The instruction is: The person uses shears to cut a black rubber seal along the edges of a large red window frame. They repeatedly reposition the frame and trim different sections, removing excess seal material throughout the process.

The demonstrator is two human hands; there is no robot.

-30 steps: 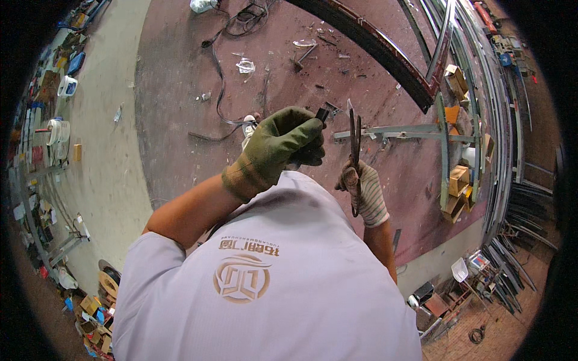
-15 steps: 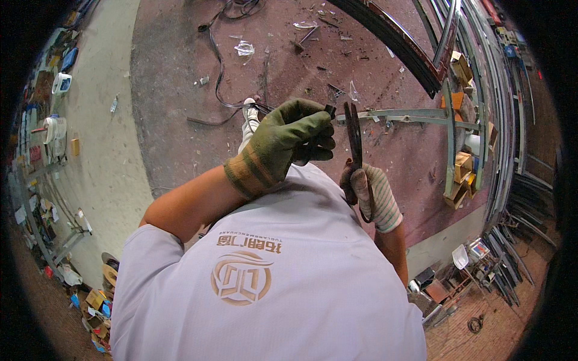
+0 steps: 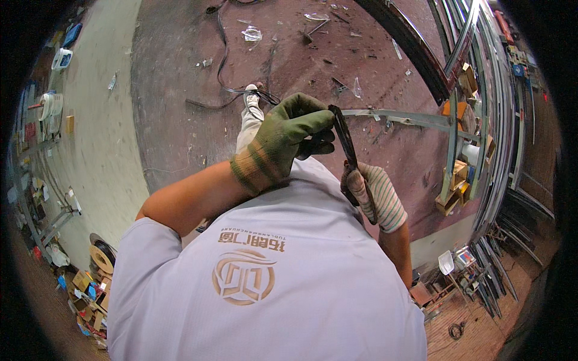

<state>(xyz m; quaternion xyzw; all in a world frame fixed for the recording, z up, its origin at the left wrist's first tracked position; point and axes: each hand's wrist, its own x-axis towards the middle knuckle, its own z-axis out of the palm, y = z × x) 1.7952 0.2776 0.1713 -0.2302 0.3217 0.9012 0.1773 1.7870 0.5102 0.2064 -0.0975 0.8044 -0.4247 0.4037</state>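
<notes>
In a green knit glove, my left hand [image 3: 295, 129] is closed in a pinch, thumb and forefinger together at chest height. What it holds is mostly hidden now; the earlier frame shows a small black piece at those fingertips. My right hand [image 3: 372, 189], in a white striped glove, is wrapped round the handles of a pair of dark, worn scissors [image 3: 344, 135]. Their blades point up and lean left, looking nearly together, with the tips right at my left fingertips. Whether the blades have the black piece between them is hard to see.
Over the reddish floor a dark frame [image 3: 415, 51] reaches in from the upper right, by a metal stand [image 3: 415, 118]. A black strip [image 3: 221, 60] trails near my shoe [image 3: 253, 96]. Long metal profiles [image 3: 490, 120] lie at right; cardboard scraps [image 3: 84, 295] are heaped lower left.
The scissors have tilted left, their spread blades drawing together and their tips meeting my left fingertips. The black piece is no longer plainly visible. My left hand has stayed nearly in place.
</notes>
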